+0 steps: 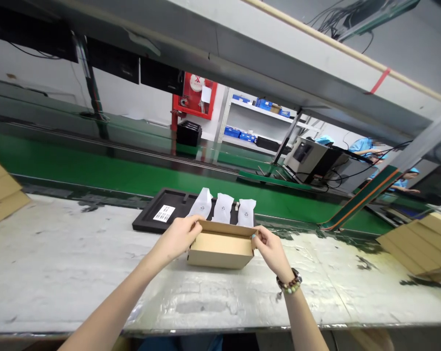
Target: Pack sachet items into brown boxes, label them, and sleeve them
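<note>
At the left edge of the frame, folded cardboard is seen on the bench, with a green belt stretched beyond it. Left of centre, a black tray is placed near the belt, and a white label sheet is laid on its left part. Just in front of the tray, the box's upper left corner is gripped by the left hand, its fingers closed on the cardboard edge. The box itself is set on the bench at the lower centre, its flap raised along the far side. Behind that flap, three white pouches are ranged in a row at the tray, each partly hidden at its lower end. The box's upper right corner is held by the right hand, its fingers likewise pinched closed on the edge; a beaded bracelet is worn at that wrist. At the far right, more ridged cardboard is seen, and co-workers in blue are partly visible above it.
</note>
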Action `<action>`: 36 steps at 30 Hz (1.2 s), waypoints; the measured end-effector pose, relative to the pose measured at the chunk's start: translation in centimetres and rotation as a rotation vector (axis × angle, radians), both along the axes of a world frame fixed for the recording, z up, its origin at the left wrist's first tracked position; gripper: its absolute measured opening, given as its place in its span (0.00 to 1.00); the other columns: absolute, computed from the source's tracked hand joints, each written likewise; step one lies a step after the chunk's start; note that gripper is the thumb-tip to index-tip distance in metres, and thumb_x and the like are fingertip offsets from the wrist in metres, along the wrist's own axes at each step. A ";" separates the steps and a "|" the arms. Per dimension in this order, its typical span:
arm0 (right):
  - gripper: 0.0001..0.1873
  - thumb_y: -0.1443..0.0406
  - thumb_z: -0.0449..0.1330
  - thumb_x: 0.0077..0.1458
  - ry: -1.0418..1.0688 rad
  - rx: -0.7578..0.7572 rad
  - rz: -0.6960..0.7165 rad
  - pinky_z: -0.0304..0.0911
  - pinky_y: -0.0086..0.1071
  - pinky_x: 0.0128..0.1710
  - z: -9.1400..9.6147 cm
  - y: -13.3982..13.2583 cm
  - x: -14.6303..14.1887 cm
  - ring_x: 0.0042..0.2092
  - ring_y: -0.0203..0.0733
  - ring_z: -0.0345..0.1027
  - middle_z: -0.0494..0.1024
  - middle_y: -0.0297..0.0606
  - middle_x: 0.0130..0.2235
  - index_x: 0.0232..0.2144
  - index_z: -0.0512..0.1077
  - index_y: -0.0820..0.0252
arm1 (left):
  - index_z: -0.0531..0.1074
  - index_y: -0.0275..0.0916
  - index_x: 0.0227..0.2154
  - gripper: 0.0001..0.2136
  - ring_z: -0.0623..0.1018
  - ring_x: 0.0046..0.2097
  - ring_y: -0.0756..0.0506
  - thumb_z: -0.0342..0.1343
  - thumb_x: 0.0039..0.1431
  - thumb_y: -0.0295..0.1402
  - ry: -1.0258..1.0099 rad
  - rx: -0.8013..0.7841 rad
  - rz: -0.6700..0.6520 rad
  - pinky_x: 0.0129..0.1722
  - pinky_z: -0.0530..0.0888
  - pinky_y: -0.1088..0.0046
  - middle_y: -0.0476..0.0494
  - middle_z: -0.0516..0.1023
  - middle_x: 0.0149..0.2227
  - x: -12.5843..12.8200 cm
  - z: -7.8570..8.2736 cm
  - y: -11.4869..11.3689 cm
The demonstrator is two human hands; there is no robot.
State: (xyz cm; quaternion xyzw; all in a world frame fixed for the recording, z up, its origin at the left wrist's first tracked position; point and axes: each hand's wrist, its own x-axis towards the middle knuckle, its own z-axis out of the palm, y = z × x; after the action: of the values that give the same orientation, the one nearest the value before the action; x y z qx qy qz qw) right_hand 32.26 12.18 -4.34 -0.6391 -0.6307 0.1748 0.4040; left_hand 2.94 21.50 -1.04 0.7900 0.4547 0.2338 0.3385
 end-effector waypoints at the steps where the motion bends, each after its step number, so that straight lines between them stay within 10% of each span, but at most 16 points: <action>1: 0.13 0.61 0.52 0.65 -0.018 0.005 0.004 0.60 0.29 0.30 0.1 -0.4 -0.2 0.29 0.38 0.65 0.70 0.30 0.26 0.46 0.73 0.57 | 0.74 0.41 0.50 0.19 0.79 0.28 0.44 0.40 0.66 0.36 0.020 0.050 0.002 0.30 0.72 0.72 0.49 0.78 0.28 -0.1 -0.1 -0.1; 10: 0.21 0.63 0.50 0.71 -0.260 0.225 0.008 0.71 0.38 0.43 -6.5 -6.5 -1.2 0.42 0.45 0.73 0.75 0.46 0.52 0.64 0.61 0.51 | 0.70 0.46 0.57 0.18 0.81 0.50 0.44 0.42 0.71 0.37 -0.009 0.326 -0.116 0.47 0.75 0.76 0.47 0.80 0.52 -3.7 -5.3 -3.1; 22: 0.16 0.58 0.49 0.71 -0.159 0.166 -0.049 0.73 0.34 0.39 -4.2 -3.7 -1.6 0.43 0.44 0.75 0.76 0.43 0.52 0.55 0.67 0.54 | 0.69 0.47 0.52 0.15 0.77 0.33 0.46 0.40 0.72 0.39 0.073 0.062 -0.184 0.31 0.67 0.75 0.49 0.78 0.35 -3.7 0.1 -0.8; 28: 0.19 0.59 0.50 0.70 -0.222 0.175 -0.027 0.74 0.39 0.40 -6.1 -4.3 -1.2 0.39 0.45 0.74 0.74 0.45 0.51 0.61 0.63 0.51 | 0.68 0.45 0.51 0.16 0.77 0.32 0.46 0.39 0.72 0.42 0.002 -0.064 -0.189 0.37 0.69 0.73 0.52 0.75 0.25 -3.7 0.5 -1.3; 36: 0.21 0.62 0.50 0.70 -0.200 0.185 0.028 0.76 0.42 0.49 -7.2 -3.7 -1.2 0.63 0.51 0.64 0.60 0.48 0.65 0.63 0.60 0.50 | 0.67 0.40 0.52 0.15 0.75 0.28 0.45 0.43 0.66 0.34 0.090 0.065 -0.135 0.29 0.67 0.74 0.50 0.73 0.27 -2.9 -2.2 -1.0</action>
State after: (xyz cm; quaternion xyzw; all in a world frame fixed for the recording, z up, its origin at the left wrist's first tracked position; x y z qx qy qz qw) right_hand 31.10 8.49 -11.57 -0.6045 -0.6900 0.0569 0.3940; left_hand -0.01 20.52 -3.27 0.8389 0.4075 0.1895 0.3070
